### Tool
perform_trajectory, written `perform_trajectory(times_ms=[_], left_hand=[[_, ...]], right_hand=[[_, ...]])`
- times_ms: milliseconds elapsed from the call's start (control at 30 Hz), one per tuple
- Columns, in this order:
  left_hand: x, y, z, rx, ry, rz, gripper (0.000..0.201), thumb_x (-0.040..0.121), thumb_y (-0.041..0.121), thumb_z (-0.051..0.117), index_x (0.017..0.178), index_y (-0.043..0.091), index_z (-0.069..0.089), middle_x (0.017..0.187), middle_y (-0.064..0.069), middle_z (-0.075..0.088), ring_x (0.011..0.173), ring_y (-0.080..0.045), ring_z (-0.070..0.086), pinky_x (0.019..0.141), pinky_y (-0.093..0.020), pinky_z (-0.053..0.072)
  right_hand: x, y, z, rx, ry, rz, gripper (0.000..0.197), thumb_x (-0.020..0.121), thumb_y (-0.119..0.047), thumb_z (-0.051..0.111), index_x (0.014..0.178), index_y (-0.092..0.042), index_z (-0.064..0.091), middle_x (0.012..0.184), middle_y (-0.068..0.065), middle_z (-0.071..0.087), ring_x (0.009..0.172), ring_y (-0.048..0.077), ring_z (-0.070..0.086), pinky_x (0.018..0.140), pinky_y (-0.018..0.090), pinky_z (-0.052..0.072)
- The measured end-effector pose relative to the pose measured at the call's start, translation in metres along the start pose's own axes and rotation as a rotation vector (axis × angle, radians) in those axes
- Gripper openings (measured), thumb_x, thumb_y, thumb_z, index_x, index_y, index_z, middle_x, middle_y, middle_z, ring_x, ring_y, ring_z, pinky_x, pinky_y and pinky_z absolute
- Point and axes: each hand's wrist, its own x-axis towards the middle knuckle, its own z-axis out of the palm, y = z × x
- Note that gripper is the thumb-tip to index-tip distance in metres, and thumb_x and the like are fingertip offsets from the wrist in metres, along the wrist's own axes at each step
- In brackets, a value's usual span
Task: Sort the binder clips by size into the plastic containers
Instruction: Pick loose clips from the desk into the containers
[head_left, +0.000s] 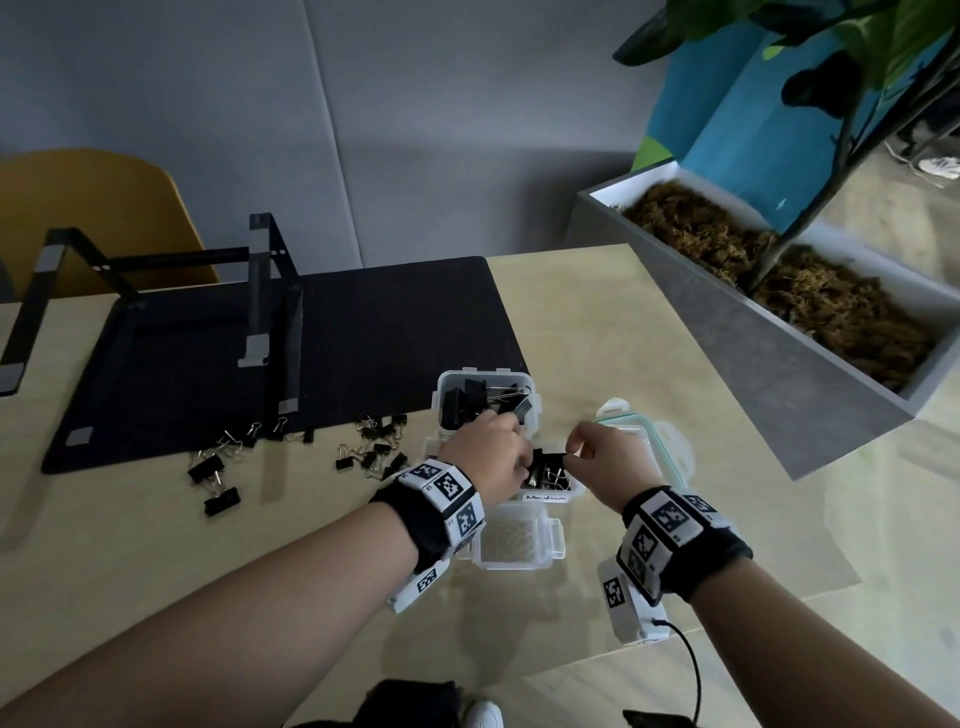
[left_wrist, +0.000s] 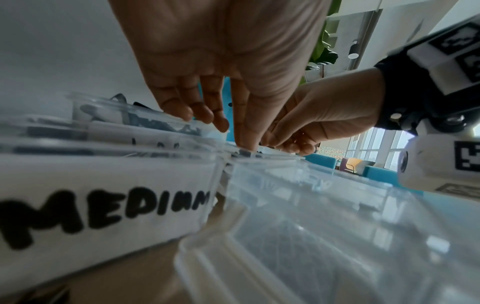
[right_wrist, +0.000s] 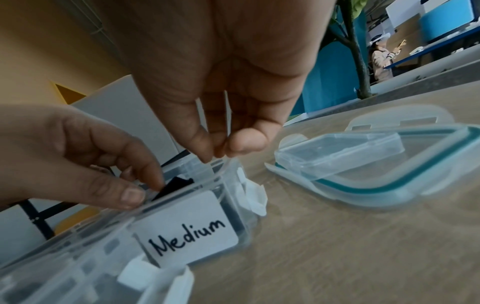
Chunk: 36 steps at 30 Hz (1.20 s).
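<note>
A clear container labelled Medium holds several black binder clips. Over its rim my left hand pinches the black body of a binder clip between thumb and forefinger. My right hand pinches thin silver wire, apparently that clip's handle. Behind stands a container with larger clips. A clear empty container sits in front. Loose clips lie left on the table.
Two clear lids, one teal-sealed, lie right of the containers. A black mat with a black metal stand covers the table's back left. A grey planter borders the right edge. More clips lie far left.
</note>
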Motion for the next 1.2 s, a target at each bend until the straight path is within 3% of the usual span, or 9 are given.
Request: perform_trajectory(times_ms=[200,333,400,633,833,1067,1200], left_hand=[[0.001,0.005,0.000,0.136,-0.013,0.024,0.024,0.092,0.026,0.050,0.102,0.016,0.070,0.106,-0.005,0.044,0.106,-0.025,0.042,0.086,-0.037,0.044],[-0.001,0.003,0.002,0.106,-0.023,0.017,0.029,0.091,0.023,0.050,0.118,0.025,0.061,0.109,-0.005,0.042,0.106,-0.023,0.041,0.084,-0.036,0.043],[-0.002,0.002,0.004,0.101,-0.018,0.011,0.032,0.091,0.024,0.049,0.122,0.027,0.059,0.109,-0.004,0.043,0.107,-0.023,0.041,0.084,-0.035,0.044],[-0.001,0.000,0.005,0.085,0.041,-0.023,0.023,0.089,0.024,0.052,0.103,0.013,0.068,0.108,-0.004,0.045,0.105,-0.022,0.043,0.083,-0.033,0.043],[0.002,0.002,0.006,0.076,0.056,0.001,0.022,0.089,0.022,0.053,0.102,0.017,0.069,0.107,-0.005,0.046,0.106,-0.023,0.042,0.088,-0.035,0.041],[0.002,-0.001,0.009,0.073,0.075,-0.023,0.027,0.091,0.034,0.053,0.103,0.015,0.069,0.110,-0.003,0.046,0.107,-0.022,0.041,0.091,-0.033,0.039],[0.000,0.000,0.009,0.102,0.055,-0.041,0.025,0.086,0.028,0.054,0.102,0.016,0.069,0.110,-0.002,0.045,0.108,-0.023,0.041,0.094,-0.034,0.038]], right_hand=[[0.002,0.002,0.006,-0.136,-0.084,-0.071,0.014,0.081,-0.021,0.063,0.094,-0.018,0.065,0.085,-0.001,0.049,0.075,0.017,0.049,0.053,0.019,0.033],[0.003,0.004,0.006,-0.179,-0.098,-0.074,0.017,0.083,-0.017,0.060,0.099,-0.019,0.065,0.089,-0.001,0.048,0.079,0.016,0.048,0.067,0.023,0.035],[0.003,0.004,0.006,-0.189,-0.099,-0.077,0.019,0.083,-0.016,0.059,0.101,-0.019,0.065,0.090,-0.001,0.047,0.079,0.016,0.048,0.068,0.023,0.036],[0.000,0.002,0.009,-0.129,-0.037,-0.111,0.018,0.085,-0.021,0.058,0.101,-0.019,0.065,0.090,0.000,0.044,0.082,0.018,0.051,0.072,0.025,0.039],[0.000,-0.003,0.013,-0.125,-0.095,-0.124,0.027,0.082,-0.031,0.066,0.107,-0.021,0.064,0.095,0.000,0.043,0.095,0.022,0.052,0.083,0.029,0.043],[0.004,0.001,0.008,-0.055,-0.086,-0.104,0.020,0.081,-0.025,0.068,0.095,-0.012,0.063,0.094,0.001,0.048,0.086,0.014,0.046,0.073,0.022,0.034],[0.005,0.004,0.000,-0.008,-0.052,-0.083,0.011,0.082,-0.023,0.066,0.084,-0.017,0.056,0.085,0.000,0.054,0.080,0.015,0.051,0.059,0.021,0.035]])
